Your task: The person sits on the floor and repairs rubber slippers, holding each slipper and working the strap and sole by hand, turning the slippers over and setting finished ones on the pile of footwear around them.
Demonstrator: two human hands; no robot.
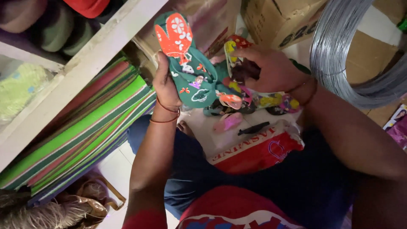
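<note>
Up near the top centre, my left hand (166,87) wraps its fingers tight around a flat, rubbery green flip-flop sole (186,68) printed with cartoon figures and a red heel patch. My right hand (271,70) pinches a bundle of glossy, multicoloured flip-flop straps (237,91). Below them, a red-and-white woven sack (254,154) lies flat with a pink strap (227,122) on it. Stacked foam sheets (80,135) fill the left; coiled steel wire (339,55) curves upper right.

The left hand's (166,87) fingers are hidden behind the green sandal (186,63), so their grip cannot be seen. The right hand's (271,70) fingers sink into a bunch of colourful straps (237,91), too tangled to count. The wire coil (352,55) and cardboard box (280,19) are cut by the top edge; the stacked foam sheets (80,131) run off left.
</note>
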